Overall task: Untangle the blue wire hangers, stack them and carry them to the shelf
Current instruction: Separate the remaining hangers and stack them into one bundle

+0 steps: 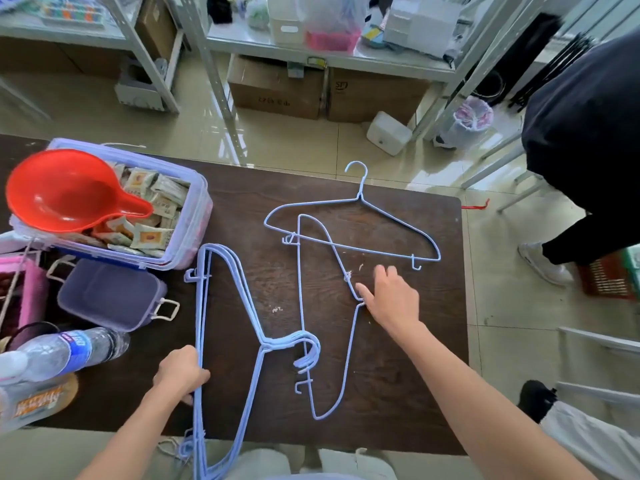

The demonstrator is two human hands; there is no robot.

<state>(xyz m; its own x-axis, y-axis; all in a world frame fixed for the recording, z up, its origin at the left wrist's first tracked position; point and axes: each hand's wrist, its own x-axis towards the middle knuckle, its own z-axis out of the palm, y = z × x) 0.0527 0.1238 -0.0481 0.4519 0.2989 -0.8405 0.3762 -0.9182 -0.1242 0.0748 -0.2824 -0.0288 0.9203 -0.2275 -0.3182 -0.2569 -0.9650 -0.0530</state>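
— What is seen around the hangers?
— A bin (194, 216) with a red scoop (62, 192) at upper left; a bottle (69, 351) lower left.
— And the hands?
— A stack (221, 289) on the tabletop (398, 393) is gripped by the left hand (180, 372), its lower end cut off; two crossed hangers (332, 244) are touched by the right hand (391, 299), fingers spread.

- A red plastic scoop (65, 192) rests across a clear lidless container (194, 216) packed with small sachets (152, 237), at the left end of a dark wooden table (398, 393).
- A purple lid (107, 294) lies just beside the container, with a clear water bottle (65, 351) on its side nearer the camera.
- Two cardboard boxes (277, 88) sit on the tiled floor under metal shelving.
- A person in dark clothes (585, 140) stands at the right, near a lined waste bin (471, 121).
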